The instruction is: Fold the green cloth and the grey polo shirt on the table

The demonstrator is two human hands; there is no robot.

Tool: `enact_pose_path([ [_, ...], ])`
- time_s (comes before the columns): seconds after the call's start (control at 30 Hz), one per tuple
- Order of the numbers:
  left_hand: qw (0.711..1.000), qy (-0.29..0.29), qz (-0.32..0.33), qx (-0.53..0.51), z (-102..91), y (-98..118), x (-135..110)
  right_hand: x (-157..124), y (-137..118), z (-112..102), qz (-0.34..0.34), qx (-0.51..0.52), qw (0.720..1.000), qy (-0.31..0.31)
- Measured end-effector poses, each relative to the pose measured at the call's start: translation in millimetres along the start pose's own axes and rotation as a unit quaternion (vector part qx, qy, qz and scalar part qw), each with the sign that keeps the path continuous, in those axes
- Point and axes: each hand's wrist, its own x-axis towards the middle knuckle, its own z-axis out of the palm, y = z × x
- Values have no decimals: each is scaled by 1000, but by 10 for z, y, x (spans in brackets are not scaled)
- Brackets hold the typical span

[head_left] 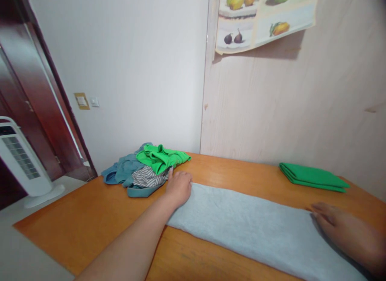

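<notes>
A light grey cloth (247,222), folded into a long strip, lies flat across the table in front of me. My left hand (180,188) is closed at the strip's left end, its fingers curled over the far corner. At the right, my right hand (339,226) has its fingers pinched together on the far edge of the same cloth. That hand is slightly blurred and covers part of the right end, which runs out of view at the bottom. What kind of garment the grey cloth is does not show.
Behind my left hand sits a crumpled heap: a bright green garment (161,157), blue-grey clothing (125,168) and a striped piece (147,176). A folded green cloth (313,177) lies at the back right of the wooden table (75,216). A white fan (25,164) stands left.
</notes>
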Motion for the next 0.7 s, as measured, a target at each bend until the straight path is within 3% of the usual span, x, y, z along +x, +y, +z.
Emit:
enact_pose_path([
  [0.13, 996, -10, 66, -54, -58, 191, -62, -95, -506, -173, -41, 5, 997, -71],
  [0.23, 988, -51, 111, -91, 2, 281, -123, -165, -710, -144, -58, 2, 990, -126],
  [0.43, 974, -179, 116, -82, 182, 207, -154, -223, -628, -29, -52, -23, 980, -192],
  [0.7, 972, -190, 124, -63, 218, 154, -128, -224, -662, -79, -42, -43, 977, -203],
])
